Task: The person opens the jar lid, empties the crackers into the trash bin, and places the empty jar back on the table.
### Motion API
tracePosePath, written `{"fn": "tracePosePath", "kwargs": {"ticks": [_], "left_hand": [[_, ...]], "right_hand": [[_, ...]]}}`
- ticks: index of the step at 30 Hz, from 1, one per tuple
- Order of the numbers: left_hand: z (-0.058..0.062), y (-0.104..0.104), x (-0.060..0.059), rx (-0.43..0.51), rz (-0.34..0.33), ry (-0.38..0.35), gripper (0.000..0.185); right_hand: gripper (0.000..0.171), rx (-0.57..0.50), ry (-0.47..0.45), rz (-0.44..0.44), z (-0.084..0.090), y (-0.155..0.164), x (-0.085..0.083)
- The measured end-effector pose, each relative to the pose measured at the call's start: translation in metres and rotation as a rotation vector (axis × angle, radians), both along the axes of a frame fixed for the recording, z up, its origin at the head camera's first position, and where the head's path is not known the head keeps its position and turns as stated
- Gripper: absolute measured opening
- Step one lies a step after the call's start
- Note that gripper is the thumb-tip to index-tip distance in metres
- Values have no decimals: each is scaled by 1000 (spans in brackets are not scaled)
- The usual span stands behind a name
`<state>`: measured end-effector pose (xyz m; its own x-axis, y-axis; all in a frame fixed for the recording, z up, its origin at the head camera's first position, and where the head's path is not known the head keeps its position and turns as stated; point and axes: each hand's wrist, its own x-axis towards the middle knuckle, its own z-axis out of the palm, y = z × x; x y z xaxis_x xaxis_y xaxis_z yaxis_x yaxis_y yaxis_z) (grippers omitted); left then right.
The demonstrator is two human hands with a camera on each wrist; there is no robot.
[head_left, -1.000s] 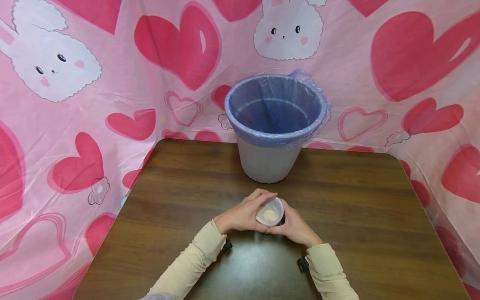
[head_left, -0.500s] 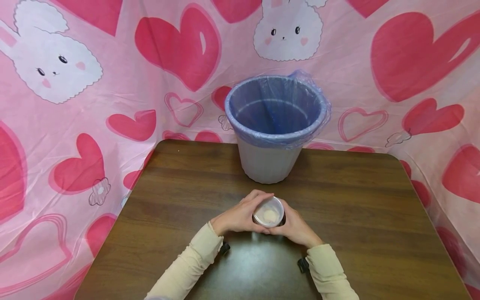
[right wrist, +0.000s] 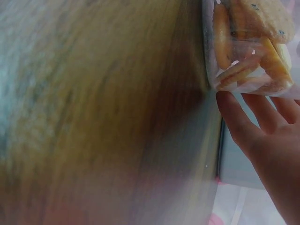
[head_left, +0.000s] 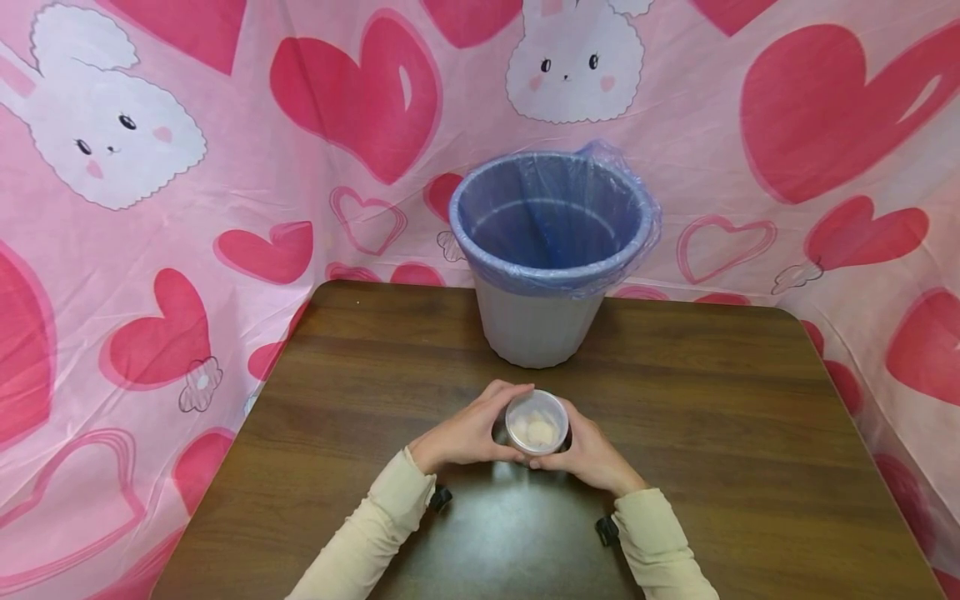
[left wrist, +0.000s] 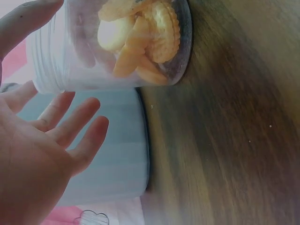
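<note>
Jar, clear and upright, biscuits inside, at middle of bench, near side of lined bin. Your left hand pinches it from left; your right hand grips from right.

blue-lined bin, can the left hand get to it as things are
Probably yes: the bin stands just beyond the left hand, and nothing shows between them, though that hand would first have to leave the jar.
</note>
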<state>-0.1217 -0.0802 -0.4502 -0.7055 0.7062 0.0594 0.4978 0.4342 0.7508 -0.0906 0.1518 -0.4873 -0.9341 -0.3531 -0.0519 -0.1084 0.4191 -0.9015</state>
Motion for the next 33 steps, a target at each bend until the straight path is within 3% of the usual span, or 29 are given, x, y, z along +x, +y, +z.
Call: {"fn": "tracePosePath", "kwargs": {"ticks": [5, 33], "left_hand": [[0, -1, -2, -5, 18, 24, 92], [2, 27, -5, -37, -55, 82, 97]], "right_hand": [[94, -15, 2, 3, -1, 0, 0], [92, 27, 15, 8, -1, 3, 0]]}}
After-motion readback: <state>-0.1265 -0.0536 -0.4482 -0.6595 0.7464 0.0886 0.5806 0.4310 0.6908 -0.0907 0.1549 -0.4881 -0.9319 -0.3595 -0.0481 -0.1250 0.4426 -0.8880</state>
